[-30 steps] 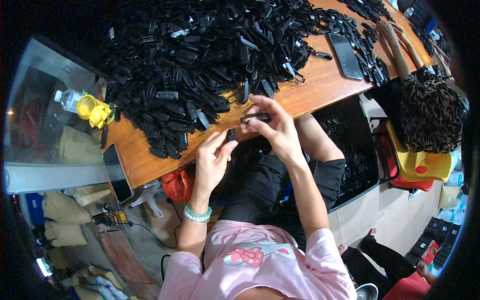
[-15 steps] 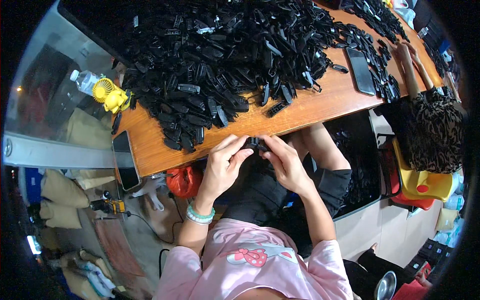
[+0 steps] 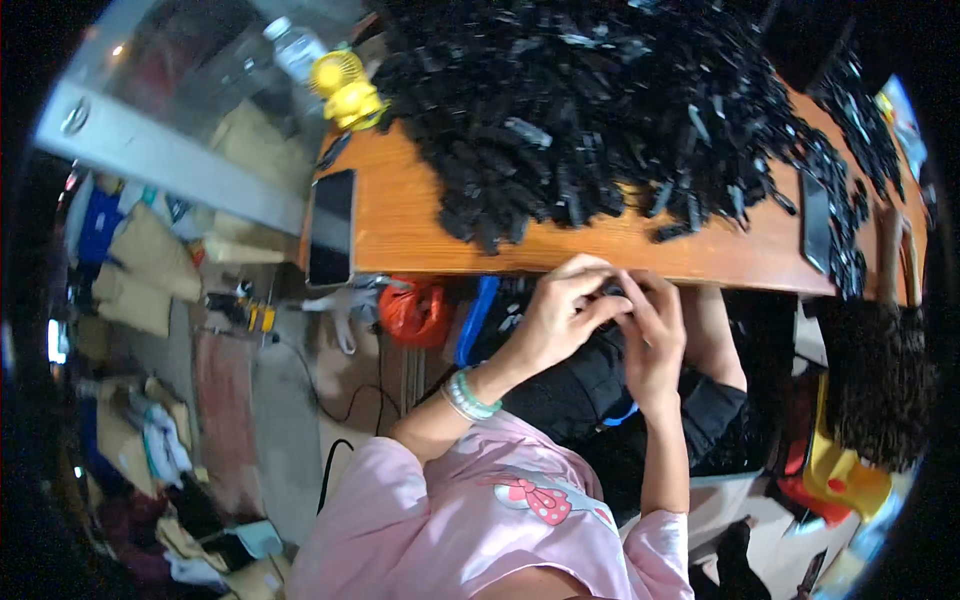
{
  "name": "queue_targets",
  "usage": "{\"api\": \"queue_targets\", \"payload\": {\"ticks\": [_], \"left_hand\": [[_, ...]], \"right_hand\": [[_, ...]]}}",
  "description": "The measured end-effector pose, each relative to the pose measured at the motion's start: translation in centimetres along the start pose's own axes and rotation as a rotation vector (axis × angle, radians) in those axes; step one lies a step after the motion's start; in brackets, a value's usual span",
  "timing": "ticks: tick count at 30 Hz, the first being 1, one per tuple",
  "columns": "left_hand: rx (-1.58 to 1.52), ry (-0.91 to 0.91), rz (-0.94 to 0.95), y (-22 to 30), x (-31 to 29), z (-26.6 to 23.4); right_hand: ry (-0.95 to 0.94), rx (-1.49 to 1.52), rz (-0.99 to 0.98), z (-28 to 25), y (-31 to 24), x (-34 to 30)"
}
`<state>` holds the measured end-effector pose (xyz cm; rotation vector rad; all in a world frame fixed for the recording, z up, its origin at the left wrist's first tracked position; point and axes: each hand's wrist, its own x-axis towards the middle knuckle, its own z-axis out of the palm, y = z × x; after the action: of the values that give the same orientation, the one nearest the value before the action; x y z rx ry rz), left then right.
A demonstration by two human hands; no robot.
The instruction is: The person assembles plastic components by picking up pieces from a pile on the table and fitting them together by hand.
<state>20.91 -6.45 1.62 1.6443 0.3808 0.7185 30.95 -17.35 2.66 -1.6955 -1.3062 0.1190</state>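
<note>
Both hands meet just off the table's front edge, above my lap. My left hand [image 3: 565, 318] is closed, thumb and fingers pinching a small black plastic part [image 3: 611, 288]. From the other side my right hand [image 3: 655, 330] closes on the same part. Fingers cover most of it, and the picture is smeared, so its exact kind does not show. Beyond my hands, a large heap of similar black plastic parts [image 3: 560, 140] covers much of the wooden table [image 3: 400, 225]; some look elongated and clip-like.
A phone [image 3: 332, 228] lies at the table's left end, near a yellow fan [image 3: 345, 90] and a plastic bottle [image 3: 295, 48]. Another phone [image 3: 815, 220] lies at the right, near another person's arms [image 3: 890, 255]. A red bag [image 3: 415, 312] hangs below the table.
The whole view has swung, shifting the table and heap rightward in the picture. My hands have drawn closer together, and the black part between them is now mostly covered by fingers.
</note>
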Motion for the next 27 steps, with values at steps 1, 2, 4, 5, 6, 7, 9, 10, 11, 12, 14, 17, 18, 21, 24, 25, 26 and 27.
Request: {"api": "queue_targets", "payload": {"ticks": [1, 2, 4, 5, 6, 7, 9, 10, 11, 12, 14, 17, 18, 21, 24, 25, 26, 27], "left_hand": [[0.041, -0.022, 0.005, 0.4, -0.2, -0.5], [0.005, -0.046, -0.003, 0.0, -0.6, -1.0], [-0.169, -0.056, -0.131, 0.3, -1.1, -1.2], [-0.356, -0.088, -0.249, 0.4, -1.3, -1.3], [-0.440, -0.105, -0.312, 0.6, -1.4, -1.5], [-0.484, -0.118, -0.342, 0.7, -1.7, -1.6], [-0.531, -0.155, -0.356, 0.7, -2.0, -1.8], [-0.527, -0.145, -0.355, 0.6, -2.4, -2.0], [-0.514, -0.105, -0.382, 0.3, -3.2, -2.2], [-0.505, -0.072, -0.404, -0.5, -3.7, -2.3], [-0.177, -0.104, -0.317, -4.9, -7.3, -3.9], [0.170, -0.336, -0.748, -10.5, -12.7, -11.5], [0.070, -0.079, -1.024, -11.9, -14.5, -13.9], [0.324, 0.324, -1.186, -17.0, -21.0, -23.5], [0.064, 0.688, -1.182, -18.4, -23.0, -28.1], [0.010, 0.760, -1.141, -18.5, -23.5, -29.4], [-0.014, 0.798, -1.126, -18.9, -24.4, -30.9], [-0.039, 0.828, -1.112, -19.3, -25.2, -32.1]], "right_hand": [[0.030, 0.098, 0.069, 0.1, 0.1, -0.2], [0.057, 0.196, 0.140, 0.3, 0.2, -0.4], [0.018, 0.621, 0.289, 0.5, 1.2, -1.1], [0.004, 0.593, 0.288, 0.4, 1.4, -1.2], [-0.009, 0.567, 0.288, 0.5, 1.2, -1.3], [0.057, 0.590, 0.277, 0.8, 1.0, -1.4], [0.065, 0.582, 0.276, 1.0, 0.7, -1.5], [0.055, 0.585, 0.281, 1.2, 0.9, -1.5], [-0.016, 0.592, 0.314, 1.5, 1.3, -1.6], [-0.081, 0.591, 0.344, 1.8, 2.0, -1.6], [-0.271, 0.414, 0.337, 2.6, 2.5, -1.6], [-0.326, 0.241, 0.362, 3.8, 3.7, -2.3], [-0.324, 0.234, 0.369, 3.6, 3.8, -2.4], [-0.333, 0.049, 0.271, 3.4, 3.8, -2.2], [-0.235, 0.068, 0.261, 3.4, 6.3, -3.4], [-0.247, -0.004, 0.243, 3.1, 5.9, -3.2], [-0.238, 0.034, 0.283, 3.1, 5.6, -3.1], [-0.253, 0.056, 0.259, 3.1, 5.6, -3.2]]}}
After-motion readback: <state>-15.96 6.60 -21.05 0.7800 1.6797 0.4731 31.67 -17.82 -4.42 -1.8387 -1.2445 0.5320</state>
